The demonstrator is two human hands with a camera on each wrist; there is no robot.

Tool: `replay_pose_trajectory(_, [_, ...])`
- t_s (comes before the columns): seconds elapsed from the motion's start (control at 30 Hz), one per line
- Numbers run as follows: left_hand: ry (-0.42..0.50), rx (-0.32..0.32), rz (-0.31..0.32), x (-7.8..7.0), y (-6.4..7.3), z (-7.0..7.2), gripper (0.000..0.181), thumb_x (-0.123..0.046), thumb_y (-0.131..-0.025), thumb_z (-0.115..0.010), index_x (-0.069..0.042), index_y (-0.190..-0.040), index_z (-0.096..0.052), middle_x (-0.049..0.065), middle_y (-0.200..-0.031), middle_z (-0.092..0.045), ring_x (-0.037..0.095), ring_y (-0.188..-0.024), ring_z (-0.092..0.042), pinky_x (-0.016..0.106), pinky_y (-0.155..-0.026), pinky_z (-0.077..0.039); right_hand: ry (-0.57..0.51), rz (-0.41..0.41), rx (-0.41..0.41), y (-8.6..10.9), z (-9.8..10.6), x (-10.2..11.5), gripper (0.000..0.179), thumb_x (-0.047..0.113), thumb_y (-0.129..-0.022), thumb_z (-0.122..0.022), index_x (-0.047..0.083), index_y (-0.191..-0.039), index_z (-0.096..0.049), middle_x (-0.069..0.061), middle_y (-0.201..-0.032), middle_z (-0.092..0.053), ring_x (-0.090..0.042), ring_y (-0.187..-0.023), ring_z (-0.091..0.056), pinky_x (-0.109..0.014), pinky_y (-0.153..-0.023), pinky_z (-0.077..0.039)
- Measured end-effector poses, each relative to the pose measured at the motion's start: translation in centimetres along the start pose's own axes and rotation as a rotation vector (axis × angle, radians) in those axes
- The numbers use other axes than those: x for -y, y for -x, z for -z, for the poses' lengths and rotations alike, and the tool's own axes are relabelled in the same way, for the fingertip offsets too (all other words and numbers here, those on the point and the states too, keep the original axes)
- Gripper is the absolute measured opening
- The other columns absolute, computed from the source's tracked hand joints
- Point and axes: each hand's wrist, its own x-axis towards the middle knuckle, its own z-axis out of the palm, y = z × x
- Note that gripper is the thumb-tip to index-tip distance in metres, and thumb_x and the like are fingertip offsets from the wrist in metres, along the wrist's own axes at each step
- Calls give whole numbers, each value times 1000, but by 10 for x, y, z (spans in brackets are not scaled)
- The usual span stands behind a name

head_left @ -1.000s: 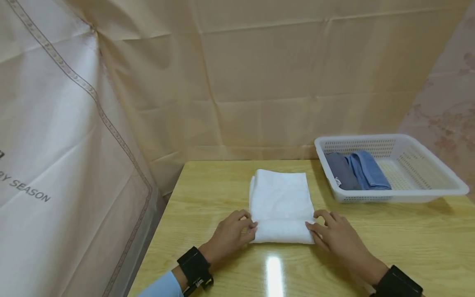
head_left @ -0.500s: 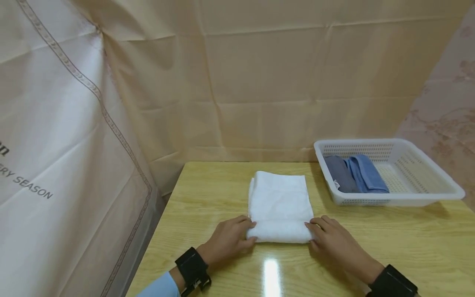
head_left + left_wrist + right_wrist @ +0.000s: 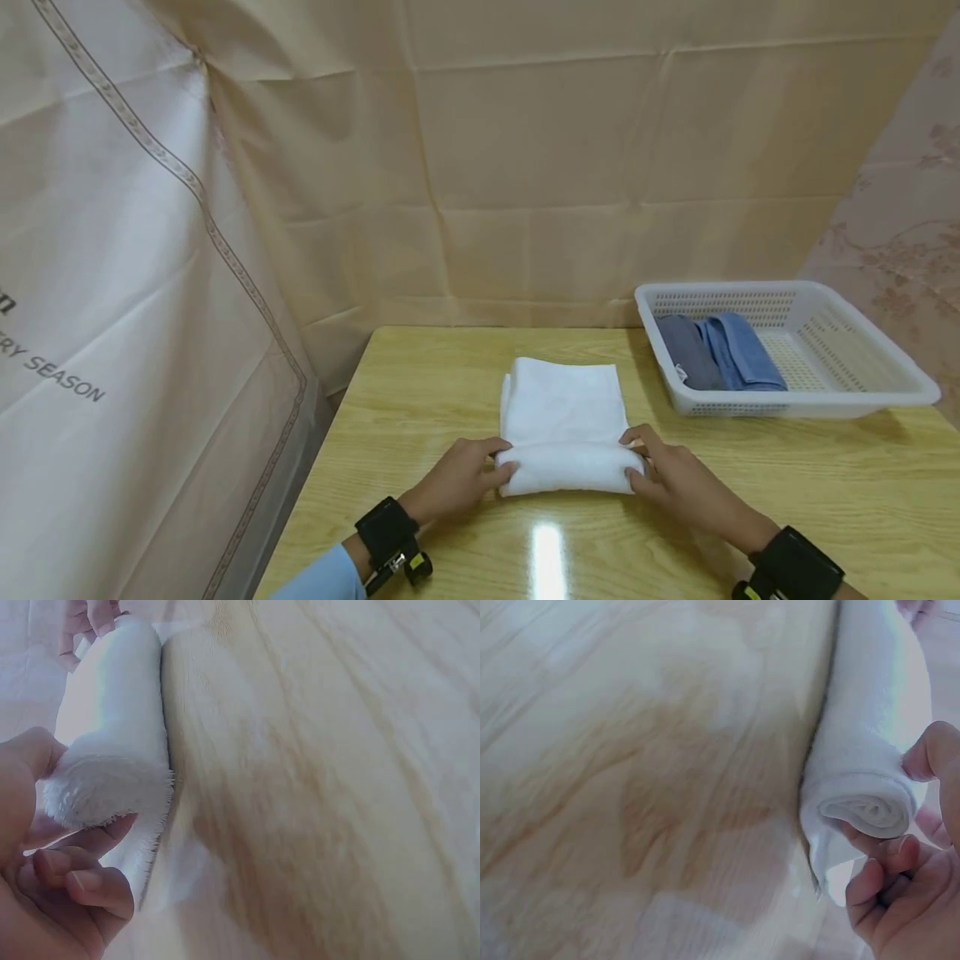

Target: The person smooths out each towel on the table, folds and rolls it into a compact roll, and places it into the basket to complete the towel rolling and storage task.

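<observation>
A white towel (image 3: 566,408) lies on the wooden table, its near end rolled into a thick roll and its far part flat. My left hand (image 3: 467,475) grips the roll's left end, thumb on one side and fingers on the other. At the opposite end, my right hand (image 3: 678,479) holds the roll between thumb and fingers. In the left wrist view the fuzzy end of the roll (image 3: 105,787) sits between thumb and index finger. The right wrist view shows the spiral layers of the rolled towel (image 3: 866,814), with the fingertips under it.
A white plastic basket (image 3: 862,404) stands at the table's back right. Inside its left part lie a dark grey folded cloth (image 3: 688,354) and a blue folded towel (image 3: 742,350). A beige cloth backdrop (image 3: 525,167) hangs behind the table (image 3: 420,375), and a pale printed sheet (image 3: 135,292) hangs at left.
The near roll has grown thicker and the flat part beyond it shorter, its far edge closer to me. Both hands have kept to the roll's ends, shifting their fingers.
</observation>
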Motion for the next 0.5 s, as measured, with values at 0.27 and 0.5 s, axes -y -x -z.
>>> replay_pose_trajectory(0.27, [163, 13, 2, 3, 1, -2, 15, -32, -109, -53, -30, -124, -51, -9, -64, -46, 4, -50, -36, 20, -49, -34, -225, -79, 45, -2, -4, -4, 21, 13, -104, -62, 16, -121, -50, 10, -67, -41, 1, -55, -36, -22, -49, -36])
replay_pose_trajectory(0.5, [-69, -96, -14, 0, -1, -2, 12, -36, -106, -60, -29, -113, -66, -12, -87, -63, 1, -66, -50, 21, -59, -43, -132, -152, -48, 1, -9, -1, 8, 19, -101, -69, 24, -98, -63, 5, -100, -66, -5, -75, -52, -27, -65, -48])
